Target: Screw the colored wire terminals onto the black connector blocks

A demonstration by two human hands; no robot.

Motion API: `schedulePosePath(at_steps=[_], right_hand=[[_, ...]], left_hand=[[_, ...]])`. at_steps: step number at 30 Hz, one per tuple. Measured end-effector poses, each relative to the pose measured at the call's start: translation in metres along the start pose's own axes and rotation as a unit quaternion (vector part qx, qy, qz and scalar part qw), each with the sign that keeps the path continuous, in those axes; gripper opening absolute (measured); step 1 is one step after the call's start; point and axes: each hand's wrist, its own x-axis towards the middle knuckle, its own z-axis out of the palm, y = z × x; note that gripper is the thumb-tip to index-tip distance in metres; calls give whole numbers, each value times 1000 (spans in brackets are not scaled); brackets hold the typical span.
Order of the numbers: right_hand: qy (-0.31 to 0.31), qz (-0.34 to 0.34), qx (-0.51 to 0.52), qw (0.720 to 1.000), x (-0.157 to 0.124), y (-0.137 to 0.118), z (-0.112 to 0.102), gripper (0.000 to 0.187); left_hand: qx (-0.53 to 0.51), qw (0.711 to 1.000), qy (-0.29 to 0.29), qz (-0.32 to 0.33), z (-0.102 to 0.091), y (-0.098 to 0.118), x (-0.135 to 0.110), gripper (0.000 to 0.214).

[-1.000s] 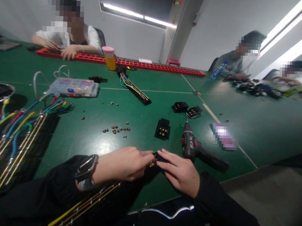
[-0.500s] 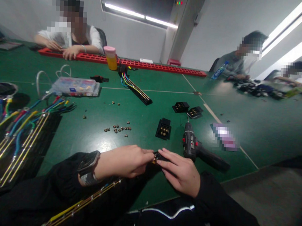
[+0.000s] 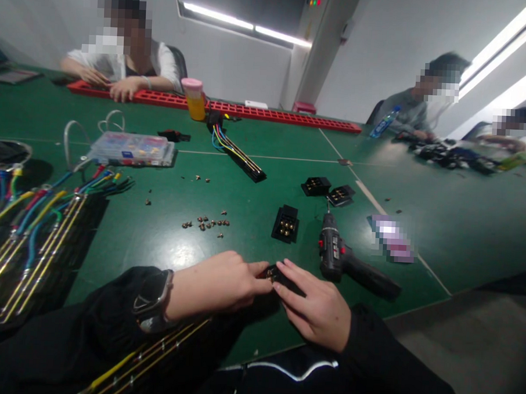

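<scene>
Green worktable [image 3: 158, 195], crossed beyond the cordless drill [image 3: 332, 252] by a red slotted strip [image 3: 266, 114]. Far left of the drill, wired brass-bar assemblies [image 3: 51, 246] are laid side by side. Left of the drill and beyond it, a clear compartment box [image 3: 129, 149] is set down. The drill itself is laid on its side, bit pointed toward the strip. Near the drill, on its left, the right hand [image 3: 317, 307] is seen from the back, digits slightly parted and closed over a black terminal block [image 3: 272, 273]; how the underside is gripped cannot be told. Farther left of the drill, the left hand [image 3: 231, 283] is placed on the same block, its left end pinched between index finger and thumb. The block, mostly covered, is held left of the drill, brass fittings showing. Just left of the drill, a second block [image 3: 285, 224] is seen, brass screw heads exposed. Two further blocks [image 3: 316, 186] are placed near the drill's bit. Loose screws [image 3: 205, 222] are scattered well left of the drill.
</scene>
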Motion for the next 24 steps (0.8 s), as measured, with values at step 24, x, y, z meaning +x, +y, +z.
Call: schedulePosePath(at_steps=[24], right_hand=[[40,16,71,997,-3,4,5,48]], left_hand=[[-126,990,52,46,10,-18,-5,16]])
